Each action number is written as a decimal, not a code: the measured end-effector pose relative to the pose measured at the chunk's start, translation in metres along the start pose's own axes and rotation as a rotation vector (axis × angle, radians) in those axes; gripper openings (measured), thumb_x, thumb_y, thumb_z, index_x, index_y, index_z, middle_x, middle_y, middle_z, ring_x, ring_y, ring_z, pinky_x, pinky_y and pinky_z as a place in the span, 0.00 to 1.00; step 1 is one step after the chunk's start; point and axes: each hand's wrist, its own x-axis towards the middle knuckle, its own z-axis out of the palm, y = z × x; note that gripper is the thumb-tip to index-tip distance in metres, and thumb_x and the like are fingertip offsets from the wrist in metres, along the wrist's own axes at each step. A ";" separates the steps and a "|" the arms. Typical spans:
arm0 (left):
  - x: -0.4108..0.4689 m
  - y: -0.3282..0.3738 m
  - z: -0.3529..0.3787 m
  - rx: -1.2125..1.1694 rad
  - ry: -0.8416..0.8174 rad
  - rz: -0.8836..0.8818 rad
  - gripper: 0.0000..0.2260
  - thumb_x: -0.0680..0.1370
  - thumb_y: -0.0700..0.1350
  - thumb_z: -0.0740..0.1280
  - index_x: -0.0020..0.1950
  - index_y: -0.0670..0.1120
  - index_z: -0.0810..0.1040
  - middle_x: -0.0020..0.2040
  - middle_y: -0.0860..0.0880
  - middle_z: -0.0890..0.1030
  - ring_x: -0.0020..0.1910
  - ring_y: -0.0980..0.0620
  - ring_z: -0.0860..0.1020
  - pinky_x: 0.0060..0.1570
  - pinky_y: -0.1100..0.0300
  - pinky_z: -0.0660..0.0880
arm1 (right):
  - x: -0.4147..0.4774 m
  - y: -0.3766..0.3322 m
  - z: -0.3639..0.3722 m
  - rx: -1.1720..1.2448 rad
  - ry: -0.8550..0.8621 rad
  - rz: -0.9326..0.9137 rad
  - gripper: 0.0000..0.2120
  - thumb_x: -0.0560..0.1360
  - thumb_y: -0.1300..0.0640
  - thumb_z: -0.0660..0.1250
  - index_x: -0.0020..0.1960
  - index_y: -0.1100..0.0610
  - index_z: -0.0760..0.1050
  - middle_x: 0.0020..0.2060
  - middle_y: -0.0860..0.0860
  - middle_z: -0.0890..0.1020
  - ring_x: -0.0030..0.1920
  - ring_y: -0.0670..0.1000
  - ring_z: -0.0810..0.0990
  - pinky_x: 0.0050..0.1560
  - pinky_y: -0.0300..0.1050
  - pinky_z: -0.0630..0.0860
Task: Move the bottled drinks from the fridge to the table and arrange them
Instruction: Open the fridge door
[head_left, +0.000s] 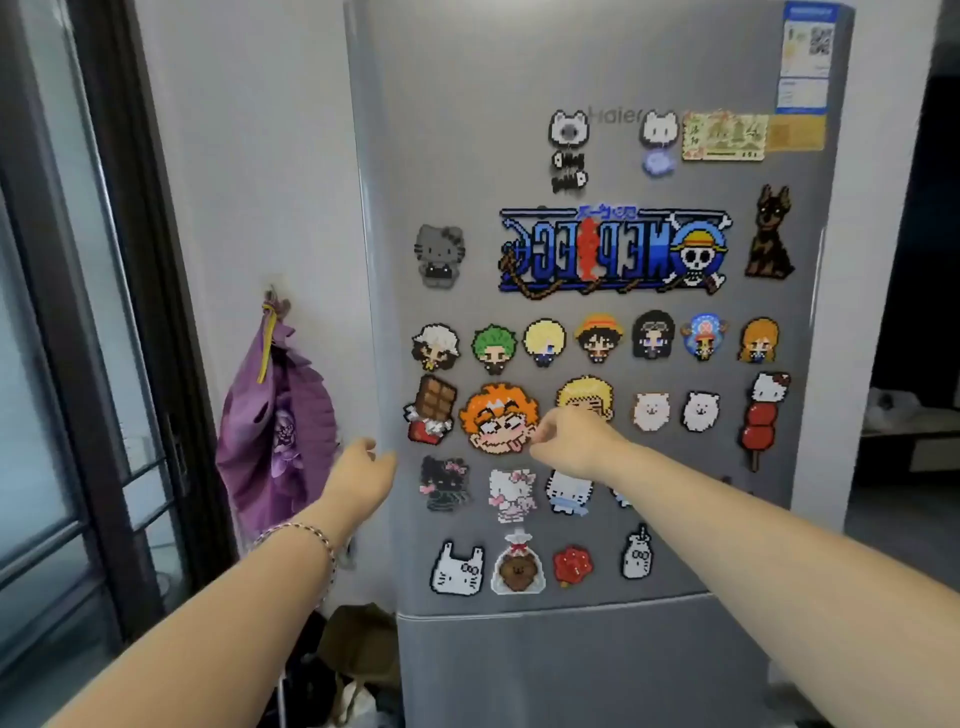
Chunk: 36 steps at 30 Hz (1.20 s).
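Note:
A tall grey fridge (597, 67) stands in front of me with both doors closed, so no bottles show. Its upper door is covered with several pixel-art magnets. My left hand (358, 475) reaches to the upper door's left edge, its fingers wrapped round that edge and partly hidden. My right hand (569, 439) is stretched out in front of the door's middle with fingers loosely curled, holding nothing. A seam at the bottom marks the lower door (571, 670).
A purple bag (280, 426) hangs on a wall hook left of the fridge. A dark-framed glass door (78, 364) fills the far left. Bags lie on the floor (353, 670) at the fridge's lower left. A dim room opens at the right.

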 end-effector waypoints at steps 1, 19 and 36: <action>0.010 0.000 0.002 -0.008 0.009 0.004 0.24 0.80 0.46 0.59 0.73 0.37 0.62 0.70 0.38 0.68 0.68 0.40 0.68 0.67 0.52 0.64 | 0.008 -0.003 0.004 -0.018 0.001 0.025 0.07 0.76 0.59 0.62 0.51 0.59 0.77 0.56 0.55 0.79 0.55 0.54 0.76 0.49 0.42 0.70; -0.003 0.008 0.004 -0.061 0.022 0.129 0.19 0.82 0.52 0.51 0.55 0.36 0.70 0.51 0.39 0.74 0.49 0.43 0.72 0.47 0.55 0.64 | -0.048 -0.001 0.013 -0.149 0.042 0.103 0.08 0.77 0.57 0.60 0.54 0.54 0.75 0.54 0.51 0.79 0.53 0.53 0.77 0.53 0.46 0.74; -0.320 0.093 0.015 0.165 0.063 0.473 0.17 0.78 0.57 0.61 0.36 0.48 0.63 0.31 0.49 0.72 0.30 0.52 0.70 0.29 0.60 0.64 | -0.283 0.019 -0.064 -0.049 0.456 -0.318 0.21 0.77 0.51 0.60 0.69 0.56 0.64 0.64 0.53 0.68 0.65 0.52 0.66 0.65 0.47 0.66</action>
